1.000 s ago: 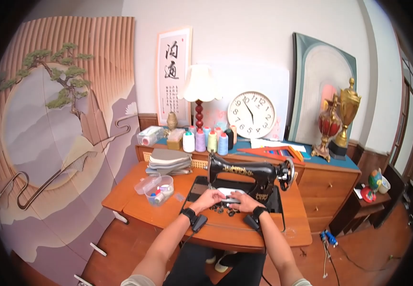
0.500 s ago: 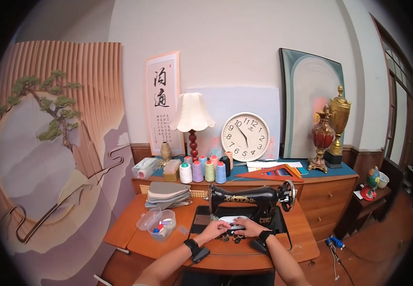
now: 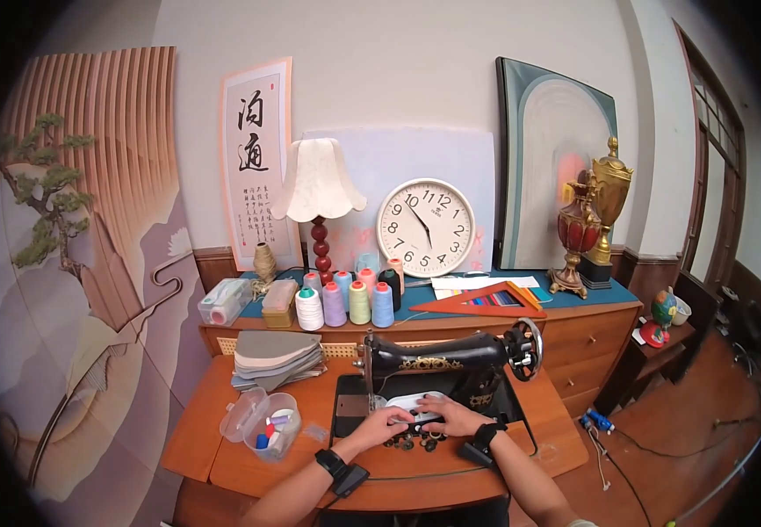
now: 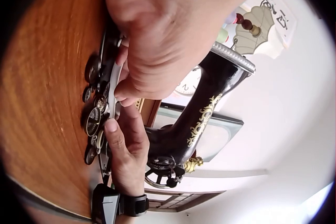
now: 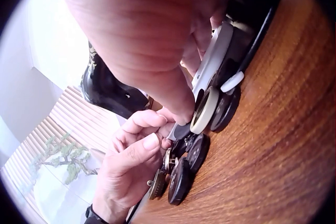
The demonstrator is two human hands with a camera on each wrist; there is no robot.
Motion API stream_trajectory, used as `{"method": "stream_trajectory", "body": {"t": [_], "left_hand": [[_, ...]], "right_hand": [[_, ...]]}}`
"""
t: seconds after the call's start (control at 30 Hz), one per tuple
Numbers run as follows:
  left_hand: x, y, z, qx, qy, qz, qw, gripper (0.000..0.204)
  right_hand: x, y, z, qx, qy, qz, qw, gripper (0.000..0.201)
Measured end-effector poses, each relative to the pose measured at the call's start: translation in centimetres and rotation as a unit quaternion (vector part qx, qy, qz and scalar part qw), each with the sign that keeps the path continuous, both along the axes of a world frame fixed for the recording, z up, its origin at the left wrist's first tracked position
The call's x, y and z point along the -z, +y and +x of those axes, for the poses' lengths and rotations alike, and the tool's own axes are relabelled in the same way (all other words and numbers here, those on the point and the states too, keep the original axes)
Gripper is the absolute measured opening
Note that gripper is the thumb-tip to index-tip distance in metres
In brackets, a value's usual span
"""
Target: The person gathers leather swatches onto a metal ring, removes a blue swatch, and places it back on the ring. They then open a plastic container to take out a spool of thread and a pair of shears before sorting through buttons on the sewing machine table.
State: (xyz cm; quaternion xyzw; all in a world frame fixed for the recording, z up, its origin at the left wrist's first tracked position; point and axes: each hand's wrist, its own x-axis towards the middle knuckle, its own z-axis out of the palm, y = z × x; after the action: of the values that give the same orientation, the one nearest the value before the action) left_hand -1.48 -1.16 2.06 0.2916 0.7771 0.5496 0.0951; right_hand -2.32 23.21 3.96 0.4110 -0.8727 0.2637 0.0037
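Note:
A shallow white tray (image 3: 417, 401) lies on the sewing machine's bed, under the arm of the black sewing machine (image 3: 433, 355). My left hand (image 3: 387, 426) is at the tray's near left, thumb and fingertips pinching its rim. From the right, my right hand (image 3: 450, 416) reaches over the same tray, its fingers inside and its thumb on the near rim. A dark button (image 5: 181, 131) sits right by that thumb in the right wrist view. Several dark and metal buttons (image 3: 411, 443) lie on the wood just in front of the tray. The tray's inside is largely hidden by my hands.
Left of the machine stand a clear round tub (image 3: 277, 432) with small sewing things and a stack of grey fabric pieces (image 3: 277, 358). Behind, thread cones (image 3: 334, 303), a lamp (image 3: 320, 180), a clock (image 3: 425, 227) and a red triangular frame (image 3: 477, 299) occupy the cabinet top.
The head view has shifted up, then partly back down, and turned a little right. Both hands stay at the white tray, with only small finger movements.

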Motion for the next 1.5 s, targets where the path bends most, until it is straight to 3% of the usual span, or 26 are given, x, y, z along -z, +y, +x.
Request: {"method": "stream_trajectory", "body": {"t": [0.23,0.47,1.1,1.23,1.27,1.37,1.5], "left_hand": [[0.9,0.0,-0.2,0.011,-0.03,0.035,0.999,0.018],[-0.6,-0.1,0.2,0.006,0.0,-0.021,1.0,0.019],[-1.2,0.1,0.5,0.001,0.019,-0.038,0.999,0.019],[0.0,-0.1,-0.1,0.031,-0.007,0.025,0.999,0.019],[-0.3,-0.2,-0.1,0.03,0.059,-0.002,0.998,0.019],[-0.6,-0.2,-0.2,0.012,0.004,-0.021,1.0,0.018],[-0.7,-0.1,-0.1,0.018,0.023,-0.017,0.999,0.018]], "right_hand": [[0.0,0.2,0.3,-0.009,0.005,-0.011,1.0,0.05],[-0.3,-0.1,0.5,0.012,-0.013,0.003,1.0,0.048],[-0.9,-0.4,1.0,0.025,0.011,0.011,1.0,0.045],[-1.4,-0.2,1.2,0.015,0.003,0.006,1.0,0.046],[-0.9,-0.3,1.2,0.021,0.001,0.001,1.0,0.045],[-1.0,-0.2,0.8,0.011,0.014,-0.001,1.0,0.042],[-1.3,-0.4,1.2,0.034,0.005,0.007,0.999,0.042]]}}
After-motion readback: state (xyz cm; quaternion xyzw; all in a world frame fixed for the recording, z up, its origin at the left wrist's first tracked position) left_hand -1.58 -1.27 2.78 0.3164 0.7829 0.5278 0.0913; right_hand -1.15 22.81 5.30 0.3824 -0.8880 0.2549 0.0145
